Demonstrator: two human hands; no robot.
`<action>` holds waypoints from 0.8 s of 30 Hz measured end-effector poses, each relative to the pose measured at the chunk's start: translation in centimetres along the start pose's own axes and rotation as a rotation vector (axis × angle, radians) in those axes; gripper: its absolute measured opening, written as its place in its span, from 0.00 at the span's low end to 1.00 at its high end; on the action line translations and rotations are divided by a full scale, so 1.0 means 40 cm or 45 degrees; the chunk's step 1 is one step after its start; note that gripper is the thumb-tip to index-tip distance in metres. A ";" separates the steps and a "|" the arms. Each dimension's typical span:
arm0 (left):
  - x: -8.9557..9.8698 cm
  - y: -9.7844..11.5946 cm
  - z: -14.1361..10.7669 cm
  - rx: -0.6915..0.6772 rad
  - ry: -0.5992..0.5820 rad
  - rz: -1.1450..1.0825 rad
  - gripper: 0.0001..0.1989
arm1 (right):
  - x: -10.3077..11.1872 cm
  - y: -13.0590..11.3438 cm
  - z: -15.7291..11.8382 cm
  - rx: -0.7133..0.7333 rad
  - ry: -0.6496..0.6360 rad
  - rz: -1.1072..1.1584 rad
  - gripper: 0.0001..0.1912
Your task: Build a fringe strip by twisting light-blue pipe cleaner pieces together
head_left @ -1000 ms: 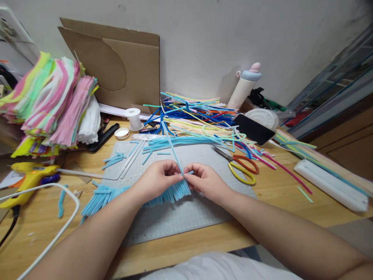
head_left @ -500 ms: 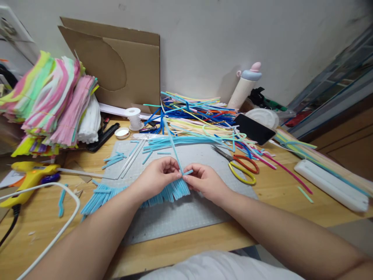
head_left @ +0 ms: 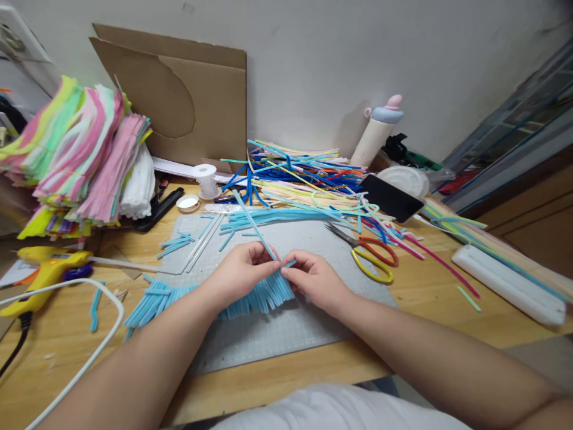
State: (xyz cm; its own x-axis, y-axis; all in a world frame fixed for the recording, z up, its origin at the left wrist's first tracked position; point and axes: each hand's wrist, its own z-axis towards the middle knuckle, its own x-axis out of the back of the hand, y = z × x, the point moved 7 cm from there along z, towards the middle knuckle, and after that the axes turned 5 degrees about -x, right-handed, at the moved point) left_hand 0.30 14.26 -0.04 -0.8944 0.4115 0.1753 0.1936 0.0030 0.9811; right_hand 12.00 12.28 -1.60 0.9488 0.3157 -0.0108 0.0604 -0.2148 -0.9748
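A fringe of short light-blue pipe cleaners (head_left: 264, 295) lies across the grey cutting mat (head_left: 304, 328), partly hidden under my left forearm. My left hand (head_left: 244, 269) pinches its right end, where one long blue pipe cleaner (head_left: 253, 221) sticks up and leans to the left. Close against it, my right hand (head_left: 313, 279) is closed, thumb and forefinger pinching a short blue end (head_left: 289, 264) beside the long stem. The fingertips of both hands nearly meet. How the pieces join between them is hidden by the fingers.
Scissors (head_left: 367, 257) lie right of my hands. Behind are loose blue pipe cleaners (head_left: 277, 218), a mixed heap (head_left: 308, 173) and a phone (head_left: 391, 197). A yellow glue gun (head_left: 49, 275) with a white cable (head_left: 119, 310) is at left, below bundled pipe cleaners (head_left: 80, 161).
The long blue pipe cleaner has tipped further left at its upper end. Both hands stay in nearly the same place, and the fringe's right end has shifted slightly.
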 end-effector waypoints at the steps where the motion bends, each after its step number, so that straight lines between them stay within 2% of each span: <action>1: 0.001 0.000 0.000 0.004 0.005 0.013 0.13 | -0.001 0.000 -0.001 -0.009 0.003 0.009 0.06; 9: 0.010 0.027 -0.014 0.046 0.070 0.262 0.11 | 0.007 -0.005 -0.008 0.010 0.090 0.033 0.05; 14: -0.007 0.080 -0.037 -0.210 0.108 0.391 0.07 | 0.014 0.002 -0.007 0.030 0.138 0.044 0.05; 18: -0.027 0.104 -0.051 -0.379 0.033 0.531 0.05 | 0.019 0.009 -0.004 0.025 0.144 0.039 0.05; 20: -0.019 0.091 -0.045 -0.310 0.047 0.499 0.05 | 0.014 0.007 -0.004 0.024 0.102 0.064 0.06; 24: -0.005 0.038 -0.021 -0.095 0.062 0.102 0.09 | 0.008 -0.013 -0.012 0.082 0.075 0.052 0.08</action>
State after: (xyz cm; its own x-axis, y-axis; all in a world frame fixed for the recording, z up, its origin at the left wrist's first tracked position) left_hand 0.45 13.41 1.48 -0.8963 0.3627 0.2553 0.2364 -0.0965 0.9668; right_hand 12.41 12.06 -0.99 0.9668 0.2522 -0.0398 0.0028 -0.1664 -0.9861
